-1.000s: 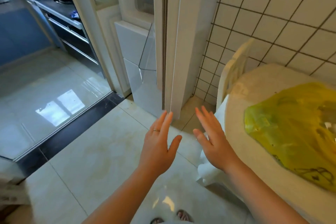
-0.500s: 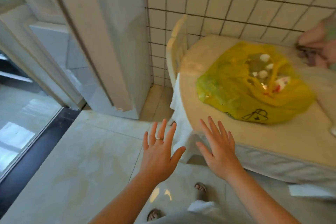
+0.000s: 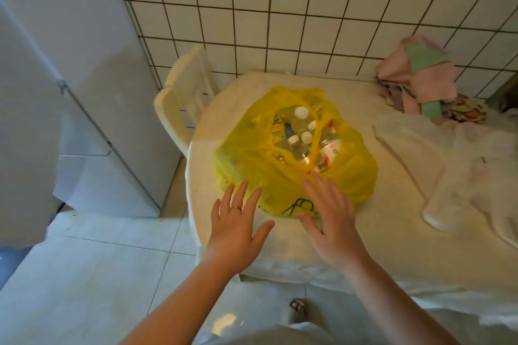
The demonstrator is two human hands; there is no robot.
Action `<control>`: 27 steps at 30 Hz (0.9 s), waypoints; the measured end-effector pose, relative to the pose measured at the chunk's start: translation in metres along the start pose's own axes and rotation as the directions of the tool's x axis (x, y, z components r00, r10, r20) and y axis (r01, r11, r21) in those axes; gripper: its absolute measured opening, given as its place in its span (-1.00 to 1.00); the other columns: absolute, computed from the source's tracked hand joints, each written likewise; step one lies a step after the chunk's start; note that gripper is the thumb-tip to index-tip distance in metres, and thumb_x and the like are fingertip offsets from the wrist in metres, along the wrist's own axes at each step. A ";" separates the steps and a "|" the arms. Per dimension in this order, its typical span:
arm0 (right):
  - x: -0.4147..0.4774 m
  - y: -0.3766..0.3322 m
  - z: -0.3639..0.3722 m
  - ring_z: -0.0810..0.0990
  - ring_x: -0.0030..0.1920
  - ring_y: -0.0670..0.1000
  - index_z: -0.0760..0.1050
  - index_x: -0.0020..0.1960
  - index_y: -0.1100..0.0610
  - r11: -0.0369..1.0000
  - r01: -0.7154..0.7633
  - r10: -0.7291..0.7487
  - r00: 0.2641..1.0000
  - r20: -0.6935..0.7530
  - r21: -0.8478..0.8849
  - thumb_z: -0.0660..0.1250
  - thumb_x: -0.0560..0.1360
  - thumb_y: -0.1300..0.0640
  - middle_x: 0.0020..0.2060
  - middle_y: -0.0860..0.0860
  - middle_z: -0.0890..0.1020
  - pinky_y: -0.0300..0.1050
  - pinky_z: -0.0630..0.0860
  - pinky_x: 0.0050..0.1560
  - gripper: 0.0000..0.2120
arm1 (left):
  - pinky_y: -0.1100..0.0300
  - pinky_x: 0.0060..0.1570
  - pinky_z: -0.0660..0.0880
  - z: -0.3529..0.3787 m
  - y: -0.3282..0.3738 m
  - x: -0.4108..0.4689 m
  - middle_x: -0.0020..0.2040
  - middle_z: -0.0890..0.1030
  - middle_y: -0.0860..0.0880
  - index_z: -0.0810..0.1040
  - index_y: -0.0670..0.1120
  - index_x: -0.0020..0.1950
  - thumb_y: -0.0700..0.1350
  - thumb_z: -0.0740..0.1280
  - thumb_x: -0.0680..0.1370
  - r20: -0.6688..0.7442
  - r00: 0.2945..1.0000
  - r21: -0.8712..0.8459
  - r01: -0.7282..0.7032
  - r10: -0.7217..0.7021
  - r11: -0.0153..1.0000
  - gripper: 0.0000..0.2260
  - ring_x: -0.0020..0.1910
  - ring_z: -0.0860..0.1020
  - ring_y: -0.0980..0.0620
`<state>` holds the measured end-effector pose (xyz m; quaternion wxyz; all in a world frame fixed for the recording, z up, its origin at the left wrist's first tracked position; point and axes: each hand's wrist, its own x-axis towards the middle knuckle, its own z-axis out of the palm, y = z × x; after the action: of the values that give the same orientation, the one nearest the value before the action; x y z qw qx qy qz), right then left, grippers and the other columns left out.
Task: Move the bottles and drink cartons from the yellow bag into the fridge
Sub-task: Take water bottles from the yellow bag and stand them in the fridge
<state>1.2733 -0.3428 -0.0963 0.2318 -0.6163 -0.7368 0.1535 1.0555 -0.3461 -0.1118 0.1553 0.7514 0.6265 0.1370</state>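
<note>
Table [image 3: 280,246], yellow bag [image 3: 350,176], hands [image 3: 283,227] spread

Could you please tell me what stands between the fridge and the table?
A white chair stands between the fridge and the table, seen in the head view.

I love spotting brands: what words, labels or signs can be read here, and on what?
"UC": cut-off letters on a carton in the yellow bag; the rest is hidden.
Black line drawing on the bag's near side: a sign, no readable words.
Red-and-white labels on the bottles: too blurred to read.
</note>
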 end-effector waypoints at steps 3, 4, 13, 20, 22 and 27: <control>0.024 0.036 -0.022 -0.05 0.58 -0.02 0.04 0.55 -0.27 0.999 0.016 -0.016 1.000 0.010 -0.031 0.07 0.54 -0.26 0.58 -0.19 0.07 0.19 0.08 0.48 -0.40 | -0.15 0.50 0.05 0.007 0.027 0.036 0.61 0.08 0.00 0.16 0.12 0.56 0.37 0.00 0.53 -0.069 0.998 0.007 -0.012 0.012 1.000 -0.35 0.59 -0.04 -0.11; 0.032 0.046 -0.028 0.00 0.58 0.02 0.06 0.55 -0.25 0.999 0.021 -0.020 1.000 0.017 -0.050 0.09 0.52 -0.25 0.57 -0.18 0.09 0.19 0.11 0.48 -0.38 | -0.17 0.48 0.10 0.009 0.036 0.048 0.59 0.16 -0.02 0.22 0.09 0.54 0.34 0.06 0.53 -0.095 0.995 0.007 -0.020 0.021 1.000 -0.36 0.58 0.03 -0.14; 0.123 0.088 -0.068 -0.07 0.58 0.09 0.10 0.54 -0.26 0.951 0.165 -0.132 0.982 0.139 -0.262 0.32 0.49 -0.05 0.59 -0.12 0.02 0.18 0.04 0.48 -0.31 | -0.07 0.46 0.08 0.009 0.077 0.146 0.53 0.26 0.02 0.30 0.12 0.50 0.08 0.35 0.52 0.014 0.999 0.208 -0.050 0.048 0.977 -0.44 0.54 0.11 -0.11; 0.170 0.088 -0.067 -0.08 0.58 0.09 0.21 0.51 -0.23 0.900 0.321 -0.230 0.924 0.304 -0.296 0.37 0.48 0.02 0.60 -0.10 -0.02 0.19 -0.05 0.51 -0.34 | 0.00 0.23 0.25 0.002 0.072 0.164 0.42 0.37 0.11 0.58 0.18 0.20 0.04 0.31 0.56 0.009 0.998 0.271 -0.065 0.065 0.960 -0.78 0.41 0.25 -0.07; 0.175 0.091 -0.063 0.08 0.54 0.10 0.35 0.44 -0.17 0.901 0.323 -0.243 0.929 0.278 -0.290 0.37 0.48 0.03 0.56 -0.07 0.17 0.17 0.04 0.48 -0.45 | 0.02 0.18 0.30 0.004 0.067 0.166 0.37 0.44 0.11 0.60 0.15 0.13 0.02 0.33 0.55 -0.043 0.997 0.202 -0.060 0.070 0.978 -0.83 0.36 0.32 -0.06; 0.179 0.099 -0.057 0.51 0.10 0.10 0.56 0.06 -0.02 0.902 0.294 -0.299 0.954 0.033 -0.316 0.38 0.49 0.06 0.01 -0.03 0.55 0.06 0.36 0.18 -0.85 | 0.02 -0.01 0.42 0.005 0.052 0.167 0.10 0.58 0.02 0.57 -0.01 0.03 -0.12 0.33 0.51 -0.208 0.978 -0.038 -0.021 0.013 0.999 -0.88 0.07 0.48 -0.07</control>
<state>1.3620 -0.1514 -0.0717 0.1563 -0.5275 -0.8350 -0.0090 1.1333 -0.1908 -0.0933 0.1032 0.7350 0.6299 0.2286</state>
